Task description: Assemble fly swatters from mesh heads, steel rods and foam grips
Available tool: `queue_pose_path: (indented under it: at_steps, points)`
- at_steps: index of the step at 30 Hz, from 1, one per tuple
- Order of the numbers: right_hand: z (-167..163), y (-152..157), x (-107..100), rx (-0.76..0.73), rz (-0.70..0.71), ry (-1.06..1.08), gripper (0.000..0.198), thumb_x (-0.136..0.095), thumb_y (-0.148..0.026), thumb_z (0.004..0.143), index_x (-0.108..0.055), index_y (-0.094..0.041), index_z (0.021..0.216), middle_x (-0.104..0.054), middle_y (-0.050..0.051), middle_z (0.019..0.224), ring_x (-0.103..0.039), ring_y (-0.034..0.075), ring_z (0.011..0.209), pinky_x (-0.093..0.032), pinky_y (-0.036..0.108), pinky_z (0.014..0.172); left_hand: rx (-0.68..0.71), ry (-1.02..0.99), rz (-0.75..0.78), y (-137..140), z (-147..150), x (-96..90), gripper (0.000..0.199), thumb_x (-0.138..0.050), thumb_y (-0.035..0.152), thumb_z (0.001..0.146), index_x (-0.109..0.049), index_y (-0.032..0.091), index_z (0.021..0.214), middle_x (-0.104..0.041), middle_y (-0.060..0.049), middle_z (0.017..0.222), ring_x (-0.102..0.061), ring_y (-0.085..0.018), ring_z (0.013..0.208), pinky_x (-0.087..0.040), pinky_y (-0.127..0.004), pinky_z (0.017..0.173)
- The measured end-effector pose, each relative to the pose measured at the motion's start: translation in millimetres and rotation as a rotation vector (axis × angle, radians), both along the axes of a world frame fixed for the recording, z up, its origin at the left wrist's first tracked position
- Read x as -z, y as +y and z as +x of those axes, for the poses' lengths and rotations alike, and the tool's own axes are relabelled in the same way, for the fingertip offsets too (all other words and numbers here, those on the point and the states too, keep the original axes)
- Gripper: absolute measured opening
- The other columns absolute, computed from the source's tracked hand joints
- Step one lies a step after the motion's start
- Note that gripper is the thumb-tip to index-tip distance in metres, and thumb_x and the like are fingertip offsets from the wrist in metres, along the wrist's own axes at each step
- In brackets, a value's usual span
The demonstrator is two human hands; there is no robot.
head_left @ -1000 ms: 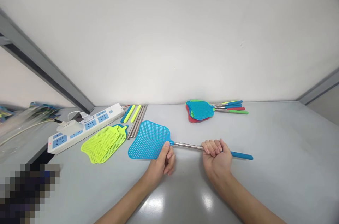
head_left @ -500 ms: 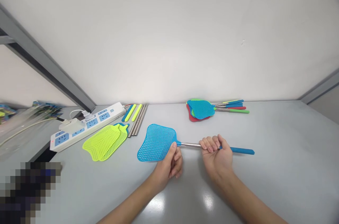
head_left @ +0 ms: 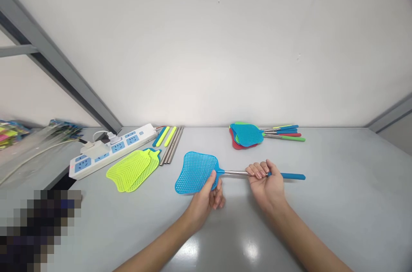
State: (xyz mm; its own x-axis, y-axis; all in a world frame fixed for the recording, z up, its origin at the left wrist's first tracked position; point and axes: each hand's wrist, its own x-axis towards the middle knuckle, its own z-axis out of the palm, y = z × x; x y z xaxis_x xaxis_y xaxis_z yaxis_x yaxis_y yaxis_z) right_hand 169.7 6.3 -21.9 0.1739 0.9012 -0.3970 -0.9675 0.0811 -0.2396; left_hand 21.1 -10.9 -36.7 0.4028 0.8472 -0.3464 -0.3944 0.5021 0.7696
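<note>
A blue fly swatter [head_left: 197, 172] lies sideways between my hands, its mesh head to the left and its blue handle [head_left: 293, 176] to the right. My left hand [head_left: 207, 198] pinches the lower right corner of the mesh head, thumb on top and fingers beneath. My right hand [head_left: 266, 184] is wrapped round the metal rod [head_left: 236, 173] where it meets the handle. Left of my left hand rest yellow-green swatter heads [head_left: 133, 171] with a blue one partly hidden under them. Metal rods [head_left: 172, 147] and yellow and blue handles [head_left: 170, 137] lie behind these.
At the back stands a pile of put-together swatters [head_left: 247, 135] in blue, green and red, handles pointing right. A white power strip [head_left: 112, 152] with plugs and cables runs along the left. Plastic-wrapped packets [head_left: 61, 132] are at the far left. A wall closes off the back.
The view has shifted slightly, so most things sit a little further right. Both hands keep their hold on the blue fly swatter, with hardly any other movement.
</note>
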Motion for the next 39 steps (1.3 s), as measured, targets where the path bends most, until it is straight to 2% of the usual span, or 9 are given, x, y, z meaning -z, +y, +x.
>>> queue_pose_path:
  at_steps: [10, 18, 24, 28, 34, 39]
  points:
    - [0, -1, 5, 0.017, 0.042, -0.063, 0.031, -0.044, -0.019, 0.073, -0.025, -0.017, 0.050, -0.023, -0.008, 0.042, -0.026, 0.005, 0.039, -0.029, 0.020, 0.042, -0.080, -0.034, -0.016, 4, -3, -1.7, 0.039, -0.037, 0.049, 0.078, -0.048, 0.015, 0.061, -0.036, 0.006, 0.038, -0.031, -0.007, 0.036, -0.033, -0.023, 0.049]
    - [1, -9, 15, 0.008, 0.123, -0.209, 0.029, -0.045, -0.021, 0.075, -0.029, -0.018, 0.051, -0.026, -0.007, 0.047, -0.033, 0.007, 0.042, -0.038, 0.025, 0.051, -0.192, -0.040, -0.042, 15, -9, -1.5, 0.032, -0.049, 0.042, 0.073, -0.053, 0.012, 0.062, -0.051, 0.001, 0.046, -0.035, -0.006, 0.035, -0.035, -0.025, 0.048]
    - [-1, -9, 18, -0.024, 0.143, -0.200, 0.026, -0.046, -0.021, 0.075, -0.033, -0.018, 0.053, -0.029, -0.007, 0.049, -0.037, 0.008, 0.046, -0.040, 0.028, 0.058, -0.102, -0.079, -0.056, 22, -14, 1.3, 0.029, -0.049, 0.037, 0.075, -0.056, 0.010, 0.067, -0.053, 0.000, 0.050, -0.039, -0.007, 0.037, -0.037, -0.026, 0.051]
    - [2, -7, 17, -0.038, 0.119, -0.149, 0.027, -0.047, -0.022, 0.075, -0.033, -0.018, 0.052, -0.029, -0.007, 0.047, -0.035, 0.007, 0.045, -0.040, 0.026, 0.057, -0.088, -0.095, -0.049, 23, -15, 3.2, 0.027, -0.049, 0.034, 0.075, -0.058, 0.010, 0.069, -0.053, -0.001, 0.051, -0.042, -0.008, 0.041, -0.038, -0.026, 0.052]
    - [6, -6, 19, -0.043, 0.087, -0.180, 0.028, -0.048, -0.022, 0.073, -0.031, -0.018, 0.051, -0.029, -0.008, 0.047, -0.035, 0.007, 0.044, -0.041, 0.027, 0.057, -0.028, -0.071, -0.012, 22, -16, 3.2, 0.030, -0.047, 0.035, 0.077, -0.059, 0.008, 0.077, -0.053, -0.002, 0.053, -0.045, -0.009, 0.044, -0.040, -0.027, 0.057]
    - [10, -7, 18, -0.057, 0.073, -0.184, 0.027, -0.046, -0.024, 0.074, -0.032, -0.018, 0.051, -0.030, -0.007, 0.048, -0.036, 0.007, 0.046, -0.041, 0.027, 0.057, -0.011, -0.046, -0.025, 23, -15, 1.0, 0.027, -0.048, 0.033, 0.076, -0.059, 0.008, 0.077, -0.053, -0.002, 0.053, -0.047, -0.010, 0.047, -0.040, -0.027, 0.057]
